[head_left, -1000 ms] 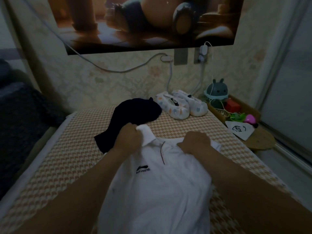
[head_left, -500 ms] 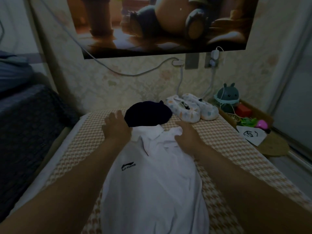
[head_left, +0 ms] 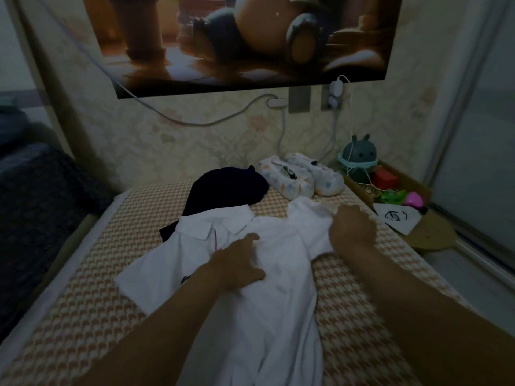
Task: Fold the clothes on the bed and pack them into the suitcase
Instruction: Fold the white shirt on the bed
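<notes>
Where the forearms come in from the near edge, a white polo shirt [head_left: 278,316] lies front-up along the bed [head_left: 97,288], which has a woven beige-patterned cover.

- Left hand [head_left: 239,263]: flat on the shirt's chest, fingers spread and straight, pressing the cloth, holding nothing.
- Right hand [head_left: 352,229]: fingers curled, grasping the bunched sleeve [head_left: 306,218] on the shirt's right side.
- Opposite sleeve: spread flat on the cover.
- Collar [head_left: 220,222]: lying open, pointing toward the wall.
- Dark garment [head_left: 225,190]: crumpled just beyond the collar, its near part tucked under the shirt.
- Pair of patterned slippers [head_left: 298,178]: side by side at the bed's far end, beside the dark garment.
- Bedside stand [head_left: 429,235], right of the bed: rabbit-shaped figure [head_left: 359,158], red box [head_left: 386,178], sheet of paper [head_left: 395,218] with a drawing.
- Wall: large poster [head_left: 250,37], with cables below it.
</notes>
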Tool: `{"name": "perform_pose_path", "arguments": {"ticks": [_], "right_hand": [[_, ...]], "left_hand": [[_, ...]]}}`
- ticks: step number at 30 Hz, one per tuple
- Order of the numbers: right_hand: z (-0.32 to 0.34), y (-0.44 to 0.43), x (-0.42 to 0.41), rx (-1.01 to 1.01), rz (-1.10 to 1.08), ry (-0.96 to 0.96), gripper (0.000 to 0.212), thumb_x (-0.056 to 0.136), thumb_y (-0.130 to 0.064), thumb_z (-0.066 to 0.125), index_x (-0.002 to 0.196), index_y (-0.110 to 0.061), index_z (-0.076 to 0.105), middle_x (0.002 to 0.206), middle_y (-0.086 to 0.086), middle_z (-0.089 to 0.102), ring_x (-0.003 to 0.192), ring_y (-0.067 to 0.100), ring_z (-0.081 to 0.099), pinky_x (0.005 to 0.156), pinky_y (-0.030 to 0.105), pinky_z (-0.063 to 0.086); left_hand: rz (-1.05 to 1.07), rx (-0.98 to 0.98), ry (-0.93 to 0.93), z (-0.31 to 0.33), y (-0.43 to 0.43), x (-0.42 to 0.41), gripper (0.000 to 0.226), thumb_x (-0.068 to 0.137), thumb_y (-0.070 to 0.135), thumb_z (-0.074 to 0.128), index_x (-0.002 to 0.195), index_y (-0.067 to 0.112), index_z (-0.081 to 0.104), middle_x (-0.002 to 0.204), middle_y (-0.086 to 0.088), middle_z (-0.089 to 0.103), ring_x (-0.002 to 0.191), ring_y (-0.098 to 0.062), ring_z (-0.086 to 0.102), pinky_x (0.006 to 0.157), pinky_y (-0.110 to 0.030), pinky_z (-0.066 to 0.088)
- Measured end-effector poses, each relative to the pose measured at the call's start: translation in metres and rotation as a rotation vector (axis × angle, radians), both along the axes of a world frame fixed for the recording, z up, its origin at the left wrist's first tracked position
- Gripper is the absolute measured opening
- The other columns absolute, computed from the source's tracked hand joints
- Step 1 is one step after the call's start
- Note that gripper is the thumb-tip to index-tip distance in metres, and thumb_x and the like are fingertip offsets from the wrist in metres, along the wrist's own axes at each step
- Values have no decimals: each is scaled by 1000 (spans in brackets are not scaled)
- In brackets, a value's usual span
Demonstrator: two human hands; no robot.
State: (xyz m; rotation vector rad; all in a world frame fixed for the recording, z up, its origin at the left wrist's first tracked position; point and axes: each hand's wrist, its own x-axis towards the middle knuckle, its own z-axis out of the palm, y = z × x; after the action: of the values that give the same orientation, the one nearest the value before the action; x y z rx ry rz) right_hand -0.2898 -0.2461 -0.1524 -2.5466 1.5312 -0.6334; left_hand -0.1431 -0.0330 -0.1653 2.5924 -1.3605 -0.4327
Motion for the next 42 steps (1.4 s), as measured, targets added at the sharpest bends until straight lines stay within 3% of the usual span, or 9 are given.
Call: {"name": "perform_pose_path", "arguments": {"ticks": [3, 7, 10, 17, 24, 30, 34, 39, 42], "right_hand": [[-6, -8, -22, -5, -91, 300, 48, 93, -28, 50, 138, -14, 41, 142, 14, 40, 129, 30, 39, 110, 45, 28], [1, 2, -7, -336, 239, 98, 51, 96, -31, 41, 144, -14, 32, 141, 25, 42, 127, 40, 46, 103, 53, 38], [1, 24, -3, -113, 718, 177, 37, 95, -32, 50, 130, -21, 49, 127, 10, 56, 113, 29, 57, 98, 41, 45], [-16, 58, -33, 362, 682, 96, 92, 90, -25, 62, 154, -19, -4, 154, 10, 24, 135, 29, 36, 113, 39, 30], [-15, 76, -56, 101, 583, 336, 47, 94, -25, 51, 138, -15, 36, 127, 9, 55, 112, 27, 55, 98, 40, 42], [-24, 57, -53, -148, 669, 425, 41, 95, -22, 46, 136, -17, 46, 128, 7, 55, 114, 26, 53, 98, 34, 35], [-18, 56, -42, -293, 716, 551, 35, 97, -22, 43, 131, -19, 49, 125, 7, 52, 112, 27, 50, 96, 37, 31], [-3, 40, -50, -530, 626, 471, 24, 56, -21, 88, 68, -18, 68, 86, 10, 65, 70, 26, 62, 61, 33, 50], [10, 33, -68, -516, 405, 494, 20, 61, -28, 86, 71, -19, 70, 93, 12, 65, 84, 31, 61, 83, 45, 49]], "left_hand": [[-24, 222, -158, 0, -14, -10, 71, 88, 67, 38, 149, 48, 7, 162, -2, -1, 148, -32, 1, 116, -56, 2], [-44, 192, -120, -11, -28, -31, 83, 85, 78, 25, 153, 36, 1, 161, -1, -14, 148, -25, -14, 118, -53, -4], [-42, 191, -162, -16, -29, -39, 77, 92, 68, 30, 154, 30, 4, 162, -5, -5, 148, -29, -1, 118, -51, 8], [31, -272, -274, 20, 12, -62, 20, 94, 32, 50, 103, 24, 66, 109, -1, 59, 101, -21, 56, 85, -33, 46], [-70, -168, -72, 20, 37, -107, 34, 88, 36, 60, 64, 23, 39, 67, 10, 43, 80, -17, 53, 61, -26, 32], [159, -16, -298, 24, 61, -78, 25, 90, 21, 50, 112, 12, 57, 115, -9, 58, 106, -28, 58, 87, -33, 47], [-17, -361, -214, 28, 30, -97, 25, 88, 21, 55, 114, 19, 56, 111, -5, 48, 104, -25, 50, 86, -36, 45], [-13, -118, -414, 9, 6, -107, 30, 87, 34, 55, 113, 20, 55, 112, -4, 54, 103, -24, 53, 80, -34, 40], [-75, -387, -210, 18, -5, -113, 18, 88, 35, 58, 86, 17, 62, 84, 4, 62, 79, -15, 57, 68, -29, 38]]}}
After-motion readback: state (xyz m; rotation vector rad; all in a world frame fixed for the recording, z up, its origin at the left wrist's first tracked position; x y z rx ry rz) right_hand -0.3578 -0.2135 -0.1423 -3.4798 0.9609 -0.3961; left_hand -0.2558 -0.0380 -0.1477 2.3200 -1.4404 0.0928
